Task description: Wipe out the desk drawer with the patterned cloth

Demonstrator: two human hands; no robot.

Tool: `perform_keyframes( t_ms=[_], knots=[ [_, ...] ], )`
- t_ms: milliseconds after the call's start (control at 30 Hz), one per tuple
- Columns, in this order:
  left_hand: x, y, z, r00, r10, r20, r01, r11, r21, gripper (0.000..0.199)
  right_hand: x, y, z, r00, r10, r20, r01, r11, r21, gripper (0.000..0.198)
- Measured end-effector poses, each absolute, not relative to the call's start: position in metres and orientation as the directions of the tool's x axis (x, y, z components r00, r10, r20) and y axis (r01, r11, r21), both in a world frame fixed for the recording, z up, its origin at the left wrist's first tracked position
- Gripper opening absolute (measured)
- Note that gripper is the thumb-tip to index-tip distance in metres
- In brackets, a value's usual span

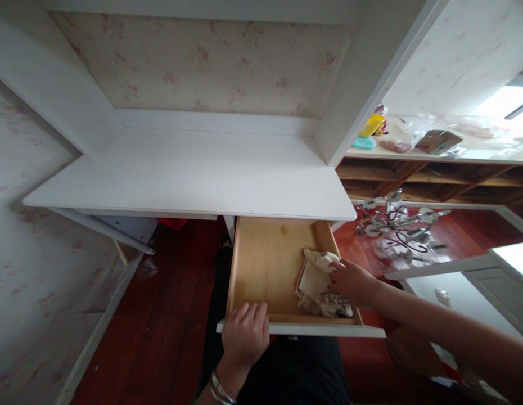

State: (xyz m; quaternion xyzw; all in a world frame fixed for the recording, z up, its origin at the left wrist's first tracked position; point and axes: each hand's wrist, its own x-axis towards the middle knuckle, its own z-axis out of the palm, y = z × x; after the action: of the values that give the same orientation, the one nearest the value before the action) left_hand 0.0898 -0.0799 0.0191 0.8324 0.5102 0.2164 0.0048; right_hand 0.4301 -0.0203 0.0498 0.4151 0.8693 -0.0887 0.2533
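Note:
A wooden drawer [264, 264] is pulled out from under the white desk [211, 169]. My left hand [247, 332] curls over the top edge of the drawer's white front, near its left end. A cream cloth with dark patterned parts [318, 278] lies crumpled on the right side of the drawer floor. My right hand [348, 281] reaches in over the drawer's right side, its fingers closed on the cloth and partly covering it.
An upright panel and flowered wallpaper [240, 67] rise behind the desk top. To the right, a chandelier [405, 228] rests on the red wooden floor [172, 315]. Beyond it, an open wooden shelf unit [417, 171] carries a cardboard box [438, 140] and plastic bags.

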Motion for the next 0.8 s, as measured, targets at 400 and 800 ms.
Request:
perform_keyframes(
  t_ms=[400,800],
  knots=[
    [0.090,-0.082,0.019,0.350,0.882,0.316,0.856,-0.438,0.274,0.017,0.396,-0.003,0.070,-0.556,0.666,-0.497,0.777,0.629,-0.028,0.025],
    [0.089,-0.082,0.018,0.370,0.883,0.290,0.853,-0.446,0.272,0.016,0.341,-0.032,0.047,-0.107,0.749,-0.654,0.758,-0.364,-0.541,0.043]
  ],
)
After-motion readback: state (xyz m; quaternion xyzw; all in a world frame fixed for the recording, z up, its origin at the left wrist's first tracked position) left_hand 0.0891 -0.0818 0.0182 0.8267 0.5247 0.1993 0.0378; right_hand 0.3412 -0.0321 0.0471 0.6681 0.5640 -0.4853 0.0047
